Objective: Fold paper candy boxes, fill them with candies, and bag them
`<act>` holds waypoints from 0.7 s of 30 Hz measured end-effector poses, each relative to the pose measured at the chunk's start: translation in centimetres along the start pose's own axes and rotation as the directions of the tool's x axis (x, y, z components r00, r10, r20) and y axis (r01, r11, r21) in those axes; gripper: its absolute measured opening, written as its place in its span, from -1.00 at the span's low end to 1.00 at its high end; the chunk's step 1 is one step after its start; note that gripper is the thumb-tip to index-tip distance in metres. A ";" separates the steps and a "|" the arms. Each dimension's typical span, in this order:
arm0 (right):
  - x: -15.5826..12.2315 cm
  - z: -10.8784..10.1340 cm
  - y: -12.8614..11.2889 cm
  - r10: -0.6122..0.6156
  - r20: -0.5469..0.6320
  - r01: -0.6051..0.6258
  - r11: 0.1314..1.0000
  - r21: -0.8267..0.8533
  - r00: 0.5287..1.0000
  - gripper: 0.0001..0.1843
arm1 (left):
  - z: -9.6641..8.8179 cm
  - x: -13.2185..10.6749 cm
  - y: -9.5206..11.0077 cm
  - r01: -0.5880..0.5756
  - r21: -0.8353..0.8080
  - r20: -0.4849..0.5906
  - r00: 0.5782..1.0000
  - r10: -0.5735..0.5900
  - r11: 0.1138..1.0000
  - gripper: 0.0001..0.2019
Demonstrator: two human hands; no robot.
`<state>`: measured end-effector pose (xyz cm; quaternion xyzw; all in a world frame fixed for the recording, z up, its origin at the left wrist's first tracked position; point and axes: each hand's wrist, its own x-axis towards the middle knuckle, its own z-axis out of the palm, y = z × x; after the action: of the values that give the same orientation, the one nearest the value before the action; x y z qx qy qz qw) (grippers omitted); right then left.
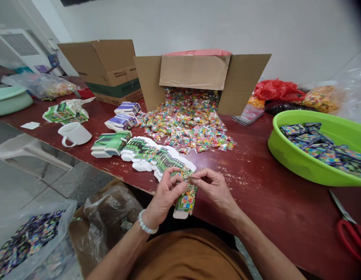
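My left hand (168, 192), with a beaded bracelet, is closed on a small green printed candy box (186, 200) at the table's front edge. My right hand (215, 188) pinches a thin edge at the upper end of the same box; fingers partly hide it. The box's lower end shows a pale flap. Just beyond my left hand lies a fanned row of flat green cartons (165, 157). Behind them spreads a heap of small wrapped candies (186, 124), spilling from an open cardboard box (194, 72).
At the right stand a lime green basin (308, 171) of filled packets and red-handled scissors (347, 229). A white mug (75, 134) and stacked green cartons (110, 144) are left. Another cardboard box (110, 66) stands behind. A bag of packets (31, 241) sits below the table.
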<state>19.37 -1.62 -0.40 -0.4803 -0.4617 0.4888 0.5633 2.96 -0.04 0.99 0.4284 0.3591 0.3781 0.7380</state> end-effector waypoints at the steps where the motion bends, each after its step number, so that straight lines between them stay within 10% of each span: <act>1: -0.1 0.0 -0.1 -0.037 -0.025 0.036 0.999 -0.034 0.999 -0.78 | 0.2 0.0 -0.1 0.089 -0.065 0.042 0.995 -0.086 0.994 -0.54; 5: -0.4 0.2 -0.5 -0.124 0.088 0.142 0.959 -0.244 0.988 -0.76 | 0.7 0.1 -0.4 0.337 -0.175 0.170 0.936 -0.309 0.925 -0.43; 10: -0.5 0.5 -0.6 -0.102 0.149 0.146 0.934 -0.327 0.984 -0.76 | 0.9 0.4 -0.1 0.243 -0.111 0.004 0.970 -0.244 0.964 -0.38; 21: 0.8 0.1 -1.2 0.238 0.262 -0.293 0.937 0.192 0.935 -0.78 | 0.6 0.7 -0.4 0.140 -0.029 0.170 0.976 -0.133 0.990 -0.21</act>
<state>19.48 -0.87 0.84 -0.4095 -0.3962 0.6638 0.4844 3.86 0.22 0.67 0.4177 0.3165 0.2963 0.7984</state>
